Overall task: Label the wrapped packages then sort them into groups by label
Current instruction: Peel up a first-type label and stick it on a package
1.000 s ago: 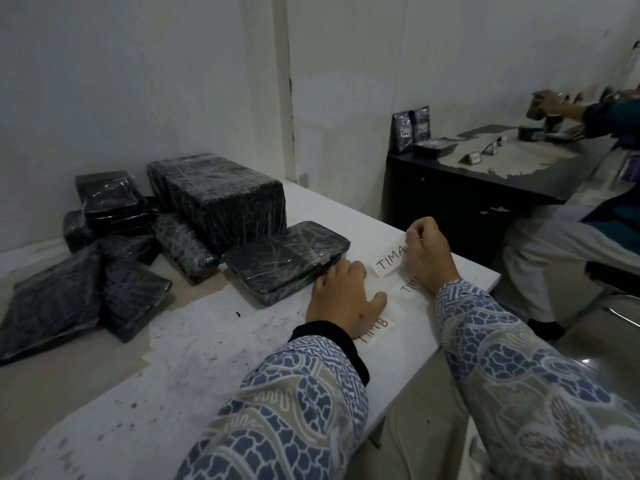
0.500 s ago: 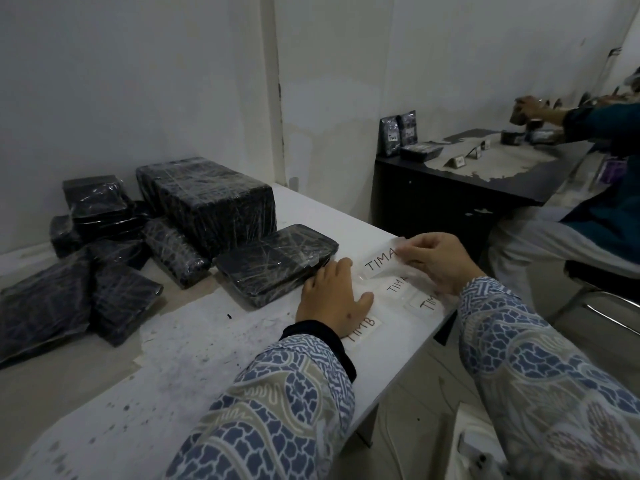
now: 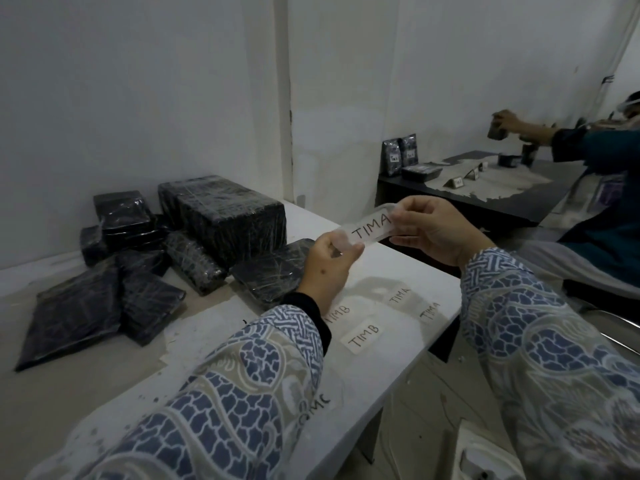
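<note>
A white label strip reading TIMA is stretched in the air above the white table. My left hand pinches its left end and my right hand pinches its right end. Under my left hand lies a flat black wrapped package. A big black wrapped box stands behind it, with several smaller black packages heaped to its left. More labels stick to the table: two marked TIMB and two marked TIMA.
A dark desk stands at the right with wrapped packets and small label tents. Another person sits there handling a small dark object. The white wall is close behind the packages. The table's right edge drops to the floor.
Both hands have lifted off the table. The TIMA label has been peeled up and is now held taut in the air between the two hands.
</note>
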Motion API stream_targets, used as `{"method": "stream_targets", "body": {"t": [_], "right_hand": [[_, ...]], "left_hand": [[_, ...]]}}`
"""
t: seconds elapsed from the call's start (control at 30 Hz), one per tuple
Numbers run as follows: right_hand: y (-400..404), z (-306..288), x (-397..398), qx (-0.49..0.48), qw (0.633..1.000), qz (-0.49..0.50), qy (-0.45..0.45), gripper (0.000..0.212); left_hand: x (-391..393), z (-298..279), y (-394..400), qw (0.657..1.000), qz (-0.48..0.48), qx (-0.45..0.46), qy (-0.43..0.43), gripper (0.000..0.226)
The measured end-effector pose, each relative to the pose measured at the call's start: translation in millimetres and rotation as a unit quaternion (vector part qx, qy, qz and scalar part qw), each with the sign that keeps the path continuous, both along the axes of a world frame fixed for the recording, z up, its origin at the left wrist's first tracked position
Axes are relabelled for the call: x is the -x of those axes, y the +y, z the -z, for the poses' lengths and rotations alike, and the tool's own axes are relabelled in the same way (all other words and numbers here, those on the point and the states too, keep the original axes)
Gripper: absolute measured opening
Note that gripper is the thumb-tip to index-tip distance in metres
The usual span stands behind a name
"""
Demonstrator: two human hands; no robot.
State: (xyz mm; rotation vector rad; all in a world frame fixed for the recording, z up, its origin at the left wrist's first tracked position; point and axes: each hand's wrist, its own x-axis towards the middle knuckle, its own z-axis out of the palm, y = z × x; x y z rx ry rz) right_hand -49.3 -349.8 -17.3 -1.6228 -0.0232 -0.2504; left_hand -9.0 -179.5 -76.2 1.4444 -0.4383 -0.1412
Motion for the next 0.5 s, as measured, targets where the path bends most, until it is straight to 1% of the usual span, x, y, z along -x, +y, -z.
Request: {"method": "stream_targets", "body": {"t": [0.07, 0.17, 0.27, 0.37, 0.5], "right_hand": [[12.7, -4.1, -4.2, 0.003, 1.0, 0.002, -0.008, 0.016], [27.0, -4.9, -12.1, -0.005, 1.0, 0.002, -0.021, 0.015], [51.5, -4.5, -23.2, -0.023, 0.999, -0.003, -0.036, 0.015], [87.0, -2.1, -34.7, -0.035, 0.998, -0.012, -0.047, 0.015], [137.6, 1.8, -48.4, -0.056, 0.996, -0.036, -0.051, 0.015]], "left_hand": [[-0.8, -11.0, 10.3, 1.0, -0.013, 0.026, 0.007, 0.016], [0.9, -22.5, 30.8, 0.999, -0.023, 0.041, 0.008, 0.01], [-4.3, -25.6, 61.9, 0.998, -0.046, 0.036, -0.009, 0.009], [-13.6, -27.1, 98.9, 0.996, -0.081, 0.036, 0.006, 0.013], [-23.4, -32.6, 149.0, 0.993, -0.116, 0.02, -0.004, 0.009]]}}
